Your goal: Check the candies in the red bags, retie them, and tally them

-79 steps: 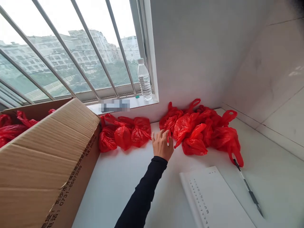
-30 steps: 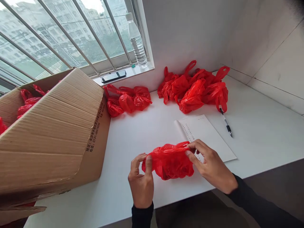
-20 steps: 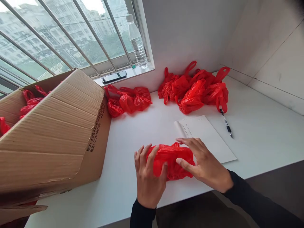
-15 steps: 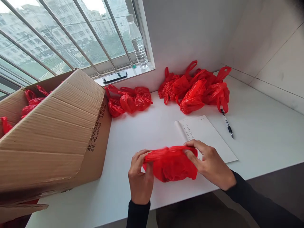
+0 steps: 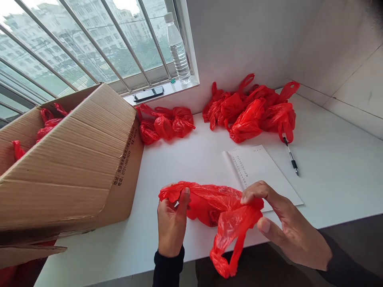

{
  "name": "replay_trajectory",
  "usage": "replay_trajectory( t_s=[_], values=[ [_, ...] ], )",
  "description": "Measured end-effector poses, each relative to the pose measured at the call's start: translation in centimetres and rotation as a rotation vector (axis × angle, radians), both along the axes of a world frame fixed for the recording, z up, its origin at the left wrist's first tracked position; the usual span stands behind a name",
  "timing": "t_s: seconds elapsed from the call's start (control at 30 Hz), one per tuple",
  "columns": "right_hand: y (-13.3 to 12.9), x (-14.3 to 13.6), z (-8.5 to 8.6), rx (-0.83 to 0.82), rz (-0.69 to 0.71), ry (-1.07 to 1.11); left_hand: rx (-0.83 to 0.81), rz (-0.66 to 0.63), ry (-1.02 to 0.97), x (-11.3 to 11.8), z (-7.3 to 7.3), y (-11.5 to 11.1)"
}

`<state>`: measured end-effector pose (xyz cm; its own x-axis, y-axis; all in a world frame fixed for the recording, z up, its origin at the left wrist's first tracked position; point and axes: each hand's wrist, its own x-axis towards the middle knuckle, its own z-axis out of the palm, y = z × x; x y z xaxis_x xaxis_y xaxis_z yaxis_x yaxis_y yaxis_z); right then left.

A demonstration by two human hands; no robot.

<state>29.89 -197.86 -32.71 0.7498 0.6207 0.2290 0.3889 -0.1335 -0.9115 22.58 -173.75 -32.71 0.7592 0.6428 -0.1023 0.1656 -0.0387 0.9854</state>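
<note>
A thin red plastic bag (image 5: 209, 195) stretches between my two hands over the table's front edge. One of its loop handles dangles below the edge on the right. My left hand (image 5: 171, 231) pinches the bag's left end, thumb in front and the other fingers mostly hidden behind the plastic. At the right end, my right hand (image 5: 295, 231) has the bag's rim between its fingers and thumb, which are bent and somewhat apart. Something darker shows through the lower middle of the bag, too veiled to name.
A cardboard box (image 5: 68, 171) with red bags inside stands at left. Small tied red bags (image 5: 167, 123) and a larger heap of red bags (image 5: 248, 111) lie along the wall. Nearby are a notebook (image 5: 266, 175) and a pen (image 5: 291, 159). A phone (image 5: 149, 94) and water bottle (image 5: 179, 54) occupy the windowsill.
The bag has been spread wider, and one handle now hangs down. My right hand has moved right and toward me; my left hand has shifted slightly left.
</note>
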Motion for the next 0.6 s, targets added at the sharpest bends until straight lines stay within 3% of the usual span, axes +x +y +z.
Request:
replay_trajectory(
  t_s=[0.1, 0.23, 0.33, 0.6],
  values=[
    [0.6, 0.1, 1.0, -0.057, 0.095, -0.013, -0.052, -0.005, -0.033, 0.4, 0.3, -0.4],
    [1.7, 0.7, 2.1, -0.191, 0.245, -0.206, -0.237, -0.033, -0.146, 0.8, 1.1, -0.4],
    [2.2, 1.2, 2.5, -0.313, 0.249, -0.344, -0.284, -0.039, -0.174, 0.9, 1.8, -0.3],
    [1.1, 1.6, 2.6, -0.417, 0.165, -0.484, -0.003, -0.014, -0.087, 0.5, 1.4, -0.7]
  ],
)
